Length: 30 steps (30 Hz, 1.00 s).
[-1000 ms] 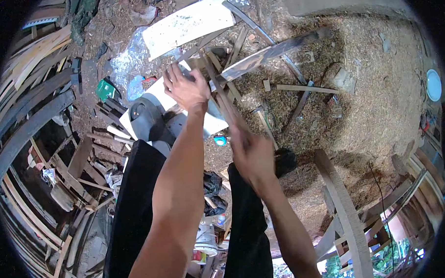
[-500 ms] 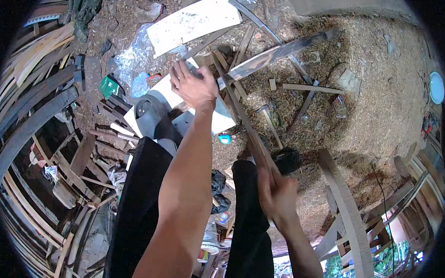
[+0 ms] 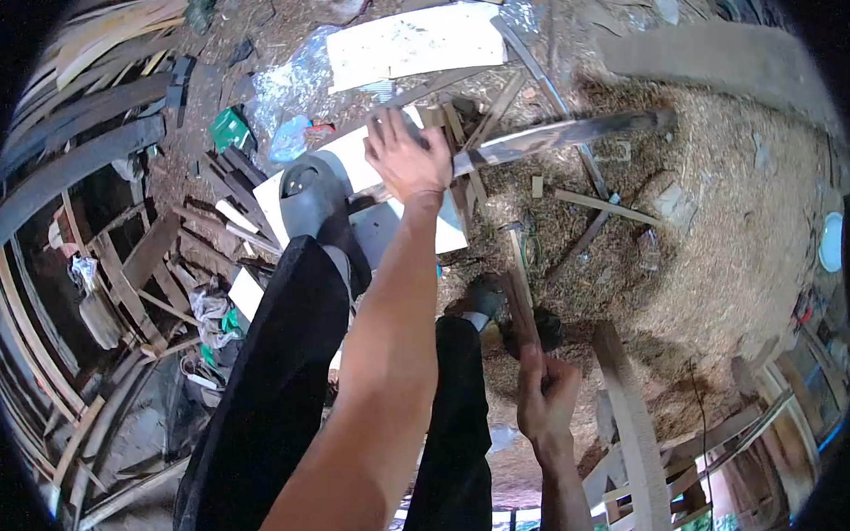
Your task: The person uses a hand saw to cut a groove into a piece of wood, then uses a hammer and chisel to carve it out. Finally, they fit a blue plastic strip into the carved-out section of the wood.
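Head view: left hand [image 3: 408, 158] lies over the dark-stained plank [image 3: 570, 137], fingers spread; can't tell if it grips underneath. Plank runs out to the right of that hand; left of it, a shoe [image 3: 312, 199] and a white board [image 3: 349, 159]. Right hand [image 3: 549, 392], well apart from the left, is closed around a narrow brown saw-like tool [image 3: 520, 309], its far end clear of the plank. White sheet [image 3: 417, 49] beyond left hand.
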Available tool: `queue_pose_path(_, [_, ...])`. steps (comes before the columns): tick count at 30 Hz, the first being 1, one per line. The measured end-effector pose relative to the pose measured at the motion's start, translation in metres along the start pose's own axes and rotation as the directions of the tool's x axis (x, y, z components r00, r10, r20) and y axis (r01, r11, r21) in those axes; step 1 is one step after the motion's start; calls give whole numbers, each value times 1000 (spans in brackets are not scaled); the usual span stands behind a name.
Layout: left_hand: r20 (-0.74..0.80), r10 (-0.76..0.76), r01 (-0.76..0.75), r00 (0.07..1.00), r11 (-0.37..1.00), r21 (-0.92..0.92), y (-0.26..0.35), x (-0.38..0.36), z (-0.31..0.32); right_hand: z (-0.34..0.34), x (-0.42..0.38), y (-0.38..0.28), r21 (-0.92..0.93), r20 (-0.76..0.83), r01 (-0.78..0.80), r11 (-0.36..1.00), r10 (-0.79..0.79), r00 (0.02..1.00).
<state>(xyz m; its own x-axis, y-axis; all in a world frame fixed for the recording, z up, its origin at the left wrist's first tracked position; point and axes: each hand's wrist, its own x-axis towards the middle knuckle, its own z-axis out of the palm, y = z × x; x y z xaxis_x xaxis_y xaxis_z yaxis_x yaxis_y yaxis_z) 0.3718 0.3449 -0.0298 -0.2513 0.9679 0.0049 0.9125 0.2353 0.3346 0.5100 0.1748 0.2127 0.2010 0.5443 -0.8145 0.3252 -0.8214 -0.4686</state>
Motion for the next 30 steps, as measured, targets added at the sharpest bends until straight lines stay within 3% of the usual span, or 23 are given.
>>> queue_pose_path(2, [12,-11,11,1000,1000,20,-1,0,1,22,35,-12,-21,-131,117,993,-119,984])
queue_pose_path(4, [1,12,-13,1000,1000,3,-1,3,0,46,100,-34,-106,-169,107,989,-124,978])
queue_pose_path(6, [-2,7,-7,1000,1000,5,1,7,-2,44,125,-66,-44,-201,69,997,-76,977])
queue_pose_path(9, [24,2,-2,1000,1000,2,3,2,-5,35,103,-53,-35,-118,29,999,-33,993])
queue_pose_path(14, [30,-9,8,1000,1000,18,-1,1,-1,7,-9,-11,-91,-54,4,996,-9,998])
queue_pose_path(16, [39,-13,12,999,1000,9,1,6,-1,8,-11,-16,64,-95,53,997,-47,994])
queue_pose_path(17, [58,-26,26,998,1000,3,0,4,-3,10,3,-17,-7,-53,-22,1000,21,998])
queue_pose_path(19, [68,-23,21,997,1000,23,-1,0,-5,35,57,-27,-76,-104,4,997,-12,995])
queue_pose_path(21, [38,-1,0,999,999,40,3,5,-5,55,86,-27,-50,-222,178,983,-185,958])
queue_pose_path(22, [41,-1,0,999,999,36,0,6,-3,52,89,-33,-53,-225,175,983,-182,957])
queue_pose_path(25, [-36,38,-36,999,998,45,0,2,0,26,80,-43,40,-107,59,997,-55,993])
queue_pose_path(27, [-61,61,-59,996,998,32,0,7,3,14,45,-39,36,-161,206,978,-198,967])
queue_pose_path(30, [-48,38,-36,998,999,35,-2,-1,3,-3,-11,-16,-20,-115,163,986,-164,980])
